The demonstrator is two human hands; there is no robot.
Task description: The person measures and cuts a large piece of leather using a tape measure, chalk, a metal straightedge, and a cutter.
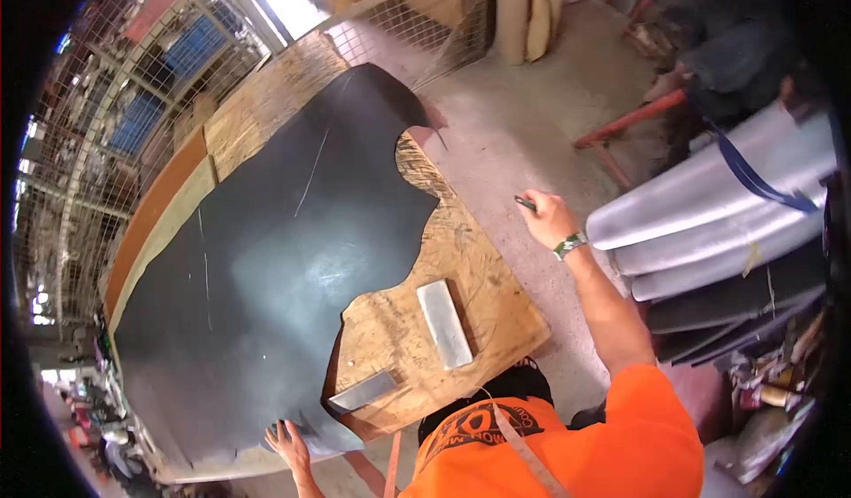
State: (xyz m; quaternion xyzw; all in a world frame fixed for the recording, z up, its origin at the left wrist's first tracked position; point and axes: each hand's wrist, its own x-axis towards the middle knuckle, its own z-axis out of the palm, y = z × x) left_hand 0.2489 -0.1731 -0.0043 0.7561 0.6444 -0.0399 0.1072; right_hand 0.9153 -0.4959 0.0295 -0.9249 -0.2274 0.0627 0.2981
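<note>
A large dark sheet with an irregular edge (292,232) covers most of a wooden table (496,294). Thin pale lines run across its surface. My left hand (289,445), fingers apart, rests on the sheet near its lower edge. Off the table's right side, my right hand (548,220) is closed around a small dark tool (526,203), whose exact kind I cannot make out. On the bare wood lie a grey rectangular block (445,324) and, beside the sheet's edge, a flat metal plate (363,391).
Silvery rolls (709,196) are stacked at the right. A red metal frame (634,121) stands on the floor behind them, near a dark-clothed person, partly blurred. Wire mesh (160,81) runs along the left and back. A tape measure (523,445) hangs over my orange shirt.
</note>
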